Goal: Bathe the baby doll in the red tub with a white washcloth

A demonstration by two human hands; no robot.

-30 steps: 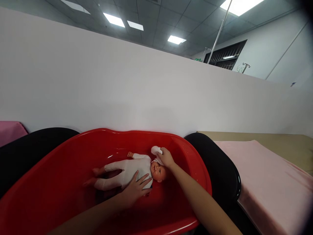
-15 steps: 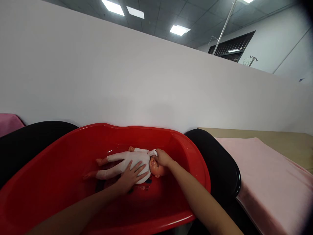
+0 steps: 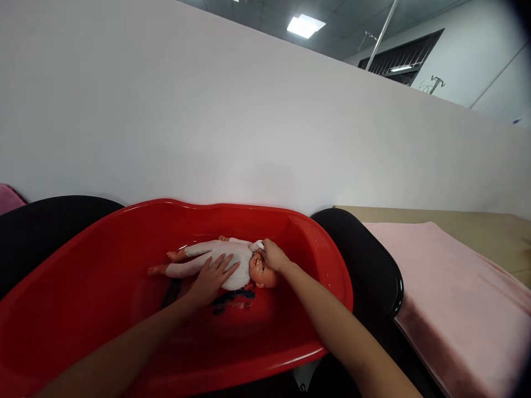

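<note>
A baby doll in a white suit lies on its back in a red plastic tub, head to the right. My left hand rests flat on the doll's chest with the fingers spread. My right hand is closed round a small white cloth and presses it against the doll's face and neck. Most of the cloth is hidden under my fingers.
A white partition wall rises just behind the tub. A black rounded surface flanks the tub on both sides. To the right lies a pink towel on a tan table. A pink cloth shows at the far left edge.
My right hand has brought the white cloth from beside the doll's head down onto its face and neck. My left hand stays on the chest. The camera has tilted down a little.
</note>
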